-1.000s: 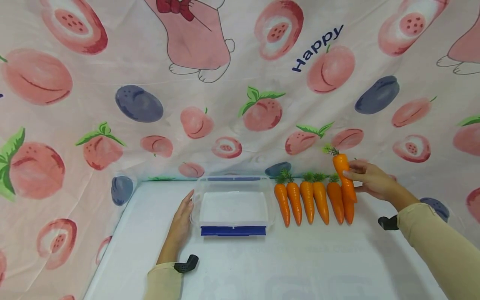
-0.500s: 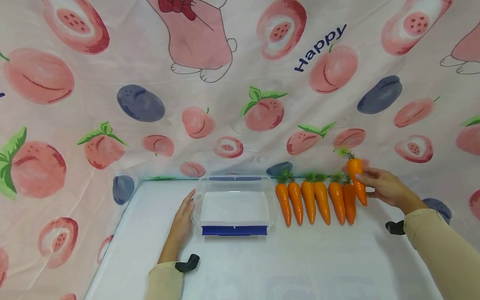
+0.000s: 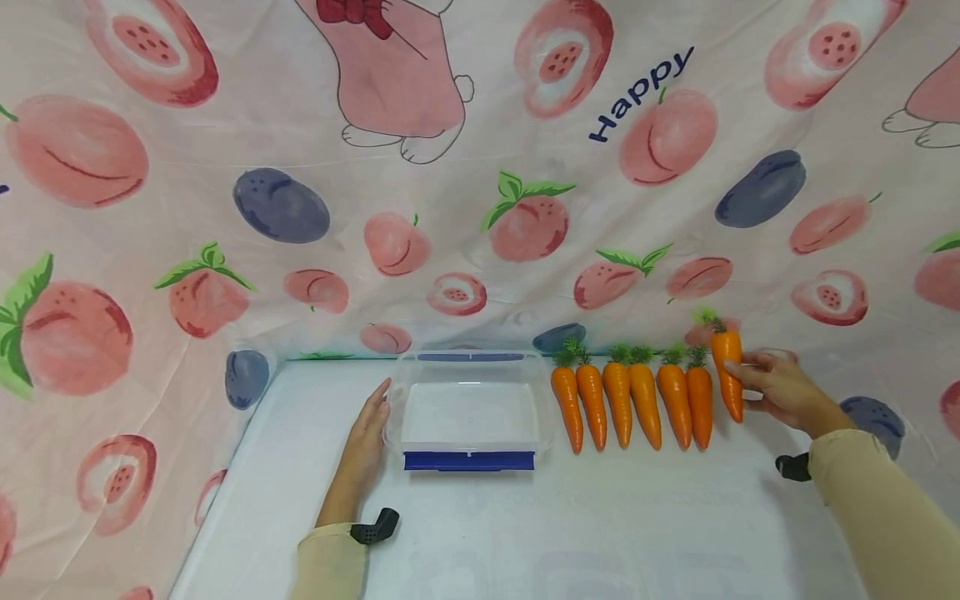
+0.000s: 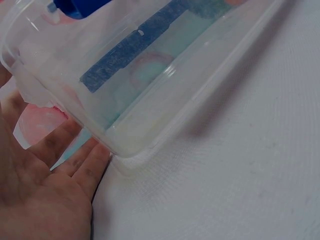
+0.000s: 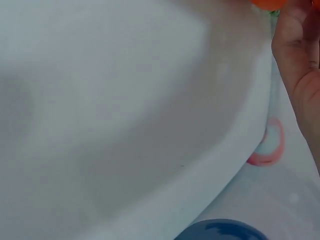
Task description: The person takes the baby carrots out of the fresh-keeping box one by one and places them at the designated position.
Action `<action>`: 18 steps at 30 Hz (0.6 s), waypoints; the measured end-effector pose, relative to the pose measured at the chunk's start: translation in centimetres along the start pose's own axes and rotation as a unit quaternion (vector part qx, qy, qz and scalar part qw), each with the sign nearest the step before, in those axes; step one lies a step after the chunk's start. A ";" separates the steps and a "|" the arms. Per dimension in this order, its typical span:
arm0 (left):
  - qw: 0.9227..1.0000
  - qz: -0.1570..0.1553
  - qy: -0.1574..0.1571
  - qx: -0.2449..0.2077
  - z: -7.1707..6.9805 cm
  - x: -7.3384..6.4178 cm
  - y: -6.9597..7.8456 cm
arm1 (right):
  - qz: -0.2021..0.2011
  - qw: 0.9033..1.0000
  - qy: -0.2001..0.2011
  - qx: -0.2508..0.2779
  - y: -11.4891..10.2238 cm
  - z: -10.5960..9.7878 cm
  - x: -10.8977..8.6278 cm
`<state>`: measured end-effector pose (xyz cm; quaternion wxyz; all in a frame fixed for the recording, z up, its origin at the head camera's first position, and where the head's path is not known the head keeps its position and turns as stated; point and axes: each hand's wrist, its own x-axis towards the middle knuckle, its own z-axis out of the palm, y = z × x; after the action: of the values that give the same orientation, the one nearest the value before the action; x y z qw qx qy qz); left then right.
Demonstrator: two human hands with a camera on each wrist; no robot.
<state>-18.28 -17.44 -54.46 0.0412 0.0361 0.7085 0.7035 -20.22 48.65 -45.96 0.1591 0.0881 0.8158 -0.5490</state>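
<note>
My right hand point(image 3: 791, 393) pinches an orange carrot point(image 3: 726, 367) with a green leafy top, thumb on its near side. This carrot stands nearly upright at the right end of a row of several carrots point(image 3: 617, 404), tip pointing toward me. In the right wrist view the hand point(image 5: 302, 60) shows only at the top right corner, with a bit of orange beside it. My left hand point(image 3: 365, 440) lies along the left side of a clear plastic container point(image 3: 468, 417). Its straight fingers point(image 4: 90, 167) touch the container's corner in the left wrist view.
The container has a blue clasp flap point(image 3: 468, 461) along its front and no lid on top. All of this stands on a white table point(image 3: 570, 533). Behind it hangs a fruit-printed cloth point(image 3: 465, 217), meeting the table's back edge.
My right hand has carried the carrot rightward and down, from over the last carrot in the row to a spot just right of it. The left hand stays at the container.
</note>
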 end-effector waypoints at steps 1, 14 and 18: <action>1.000 -0.001 0.000 0.001 0.0 0.0 0.0 | 0.003 1.000 0.001 0.000 0.3 0.0 0.0; 1.000 0.000 0.005 0.012 -0.1 -0.1 0.0 | 0.032 0.999 0.023 -0.012 2.4 1.1 0.1; 1.000 -0.003 0.007 0.014 -0.1 0.0 -0.1 | 0.042 0.999 0.026 -0.023 3.0 1.4 0.4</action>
<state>-18.28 -17.51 -54.56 0.0372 0.0295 0.7189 0.6935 -19.44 48.48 -49.20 0.1631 0.1328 0.8276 -0.5203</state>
